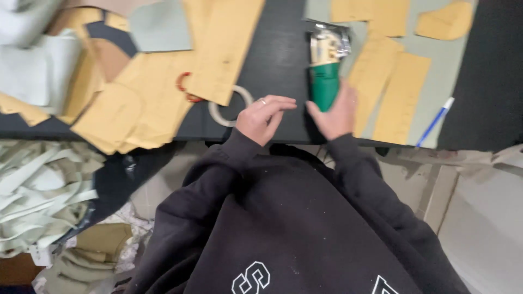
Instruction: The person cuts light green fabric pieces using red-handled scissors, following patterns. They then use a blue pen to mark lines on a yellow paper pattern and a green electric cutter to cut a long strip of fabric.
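Nearest the lens, a black sweatshirt with white letters [294, 228], sleeves running up to the table edge. Just beyond, left hand [264, 117] with a ring, fingers loosely curled, clamped on nothing, resting left of the green-bodied handheld electric cutter [325, 71]. Right hand [338, 114] cupped round the cutter's near end; whether fully closed on it, cannot tell. Cutter on the black table [278, 54], long axis running near to far, metal head pointing away. Best gripped firmly low on the body, left fingers kept off the blade line. Left of the cutter, white tape ring [231, 106], tan paper patterns [158, 87]; right, blue pen [434, 121]
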